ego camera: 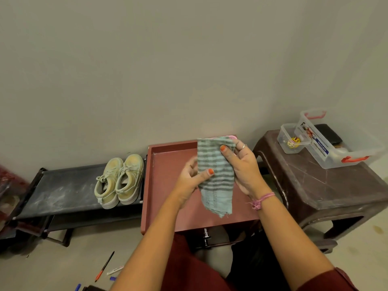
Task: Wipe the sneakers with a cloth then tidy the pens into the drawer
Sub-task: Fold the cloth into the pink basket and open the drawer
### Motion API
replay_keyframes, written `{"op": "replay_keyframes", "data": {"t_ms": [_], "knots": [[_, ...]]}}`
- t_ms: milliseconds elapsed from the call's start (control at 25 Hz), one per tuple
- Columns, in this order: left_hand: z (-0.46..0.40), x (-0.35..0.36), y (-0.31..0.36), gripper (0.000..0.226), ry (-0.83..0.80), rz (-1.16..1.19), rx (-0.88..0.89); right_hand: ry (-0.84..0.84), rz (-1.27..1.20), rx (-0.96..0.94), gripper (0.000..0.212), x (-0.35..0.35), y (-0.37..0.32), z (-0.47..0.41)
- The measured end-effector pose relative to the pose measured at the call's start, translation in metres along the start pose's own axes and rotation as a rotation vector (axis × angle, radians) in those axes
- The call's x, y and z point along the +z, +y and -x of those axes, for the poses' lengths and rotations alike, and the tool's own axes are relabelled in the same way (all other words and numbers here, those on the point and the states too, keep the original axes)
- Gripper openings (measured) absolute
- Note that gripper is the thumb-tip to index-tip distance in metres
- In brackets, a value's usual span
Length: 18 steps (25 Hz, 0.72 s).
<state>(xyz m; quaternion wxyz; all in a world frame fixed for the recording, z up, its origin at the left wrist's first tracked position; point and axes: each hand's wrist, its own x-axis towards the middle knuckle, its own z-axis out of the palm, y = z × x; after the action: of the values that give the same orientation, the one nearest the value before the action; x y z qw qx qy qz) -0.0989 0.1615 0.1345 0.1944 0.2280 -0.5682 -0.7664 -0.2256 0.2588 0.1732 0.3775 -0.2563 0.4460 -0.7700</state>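
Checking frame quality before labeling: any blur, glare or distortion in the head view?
Head view: soft, even light, no glare; wide-angle bending at the edges, seen in the stool and rack; cloth, both hands and sneakers reasonably sharp; pens small at the bottom edge.

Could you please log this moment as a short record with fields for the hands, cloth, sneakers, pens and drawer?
left hand: grip on the cloth's left edge
right hand: grip on the cloth's upper right
cloth: striped, held up above the cabinet top
sneakers: a pair, side by side on the low rack, dusty
pens: scattered on the floor, lower left
drawer: only its handle shows
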Motion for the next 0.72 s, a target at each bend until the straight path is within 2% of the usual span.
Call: {"op": "replay_keyframes", "data": {"t_ms": [80,160,240,280,360,440,480,560,640,720], "knots": [[-0.003,0.007,-0.026,0.089,-0.059,0.019,-0.136,0.034,0.032,-0.003,0.016,-0.005,0.002,-0.014],[-0.007,0.021,-0.048,0.065,-0.027,0.053,-0.192,0.086,0.061,0.021,0.016,-0.016,0.010,-0.031],[-0.011,0.039,-0.059,0.036,0.071,0.141,-0.230,0.151,0.148,0.038,0.015,-0.033,0.020,-0.047],[-0.015,0.046,-0.064,0.029,0.120,0.196,-0.254,0.186,0.219,0.057,0.010,-0.043,0.025,-0.057],[-0.028,0.060,-0.073,0.033,0.205,0.263,-0.291,0.269,0.412,0.133,0.008,-0.063,0.038,-0.077],[-0.040,0.070,-0.080,0.050,0.293,0.238,-0.303,0.343,0.552,0.275,0.022,-0.085,0.050,-0.098],[-0.047,0.073,-0.084,0.054,0.328,0.218,-0.305,0.363,0.555,0.375,0.031,-0.094,0.054,-0.107],[-0.062,0.076,-0.091,0.052,0.370,0.165,-0.294,0.343,0.409,0.531,0.041,-0.106,0.060,-0.121],[-0.080,0.073,-0.098,0.042,0.385,0.161,-0.258,0.264,0.311,0.565,0.047,-0.117,0.062,-0.131],[-0.098,0.066,-0.105,0.037,0.362,0.141,-0.226,0.177,0.329,0.530,0.040,-0.128,0.065,-0.141]]}}
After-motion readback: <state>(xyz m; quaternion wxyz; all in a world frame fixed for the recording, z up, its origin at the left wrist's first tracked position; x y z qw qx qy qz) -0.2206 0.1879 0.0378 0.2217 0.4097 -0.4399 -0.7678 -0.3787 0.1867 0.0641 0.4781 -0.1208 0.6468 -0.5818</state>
